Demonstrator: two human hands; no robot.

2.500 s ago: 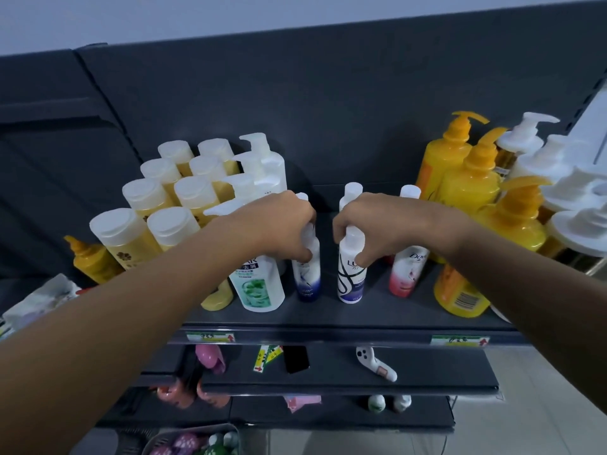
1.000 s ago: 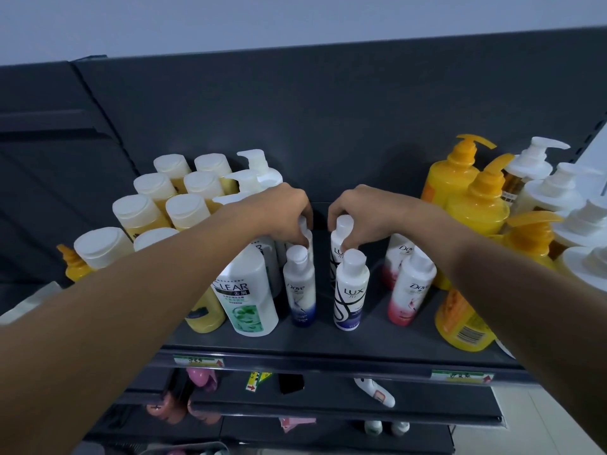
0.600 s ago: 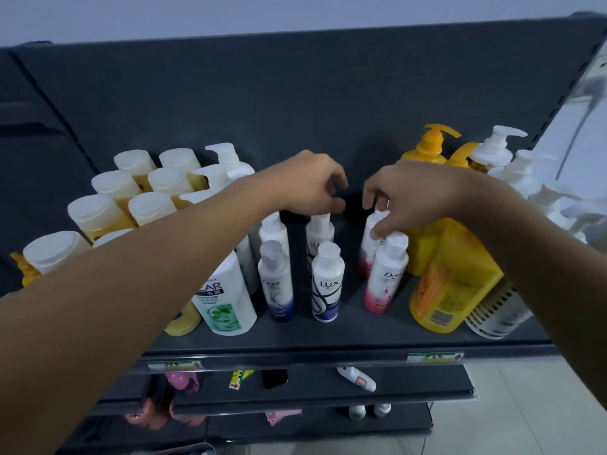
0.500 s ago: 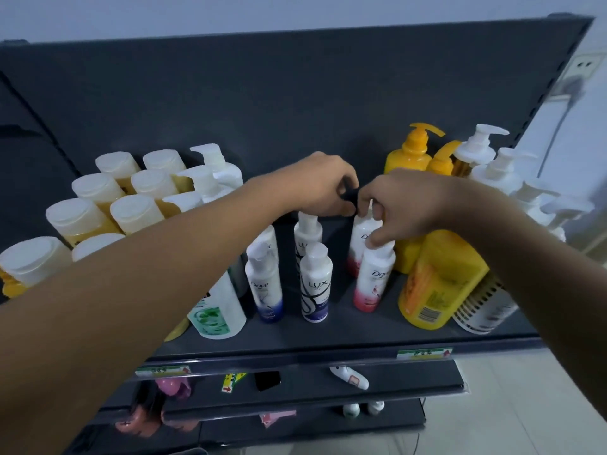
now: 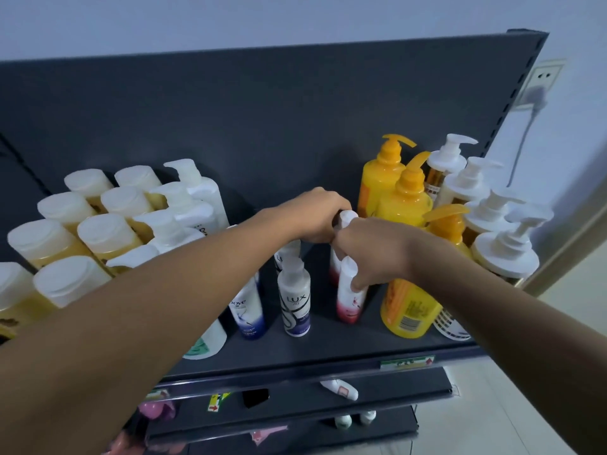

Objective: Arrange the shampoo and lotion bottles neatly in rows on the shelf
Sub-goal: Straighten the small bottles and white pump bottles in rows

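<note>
A dark grey shelf point(image 5: 345, 348) with a tall back panel carries the bottles. On its left stands a block of amber bottles with flat white caps point(image 5: 108, 233), ranked in slanting rows, with white pump bottles point(image 5: 200, 192) just beside them toward the middle. On the right crowd yellow pump bottles point(image 5: 407, 198), and beyond them, at the shelf's right end, white-topped pump bottles point(image 5: 505, 254). In the open middle stand small white bottles in short files: a blue-bottomed Dove bottle point(image 5: 248, 311), a LUX bottle point(image 5: 294, 300) just beside it, and a pink-bottomed bottle point(image 5: 349, 298) near the yellow ones. The right hand point(image 5: 374, 254) is curled around the neck of that front pink-bottomed bottle, thumb pressed on its side. The left hand point(image 5: 317, 215) is closed over the white cap of a second pink-bottomed bottle point(image 5: 346, 218) directly behind it; the two hands touch. Lower shelves point(image 5: 377, 392) hold a few small items, too blurred to name.
</note>
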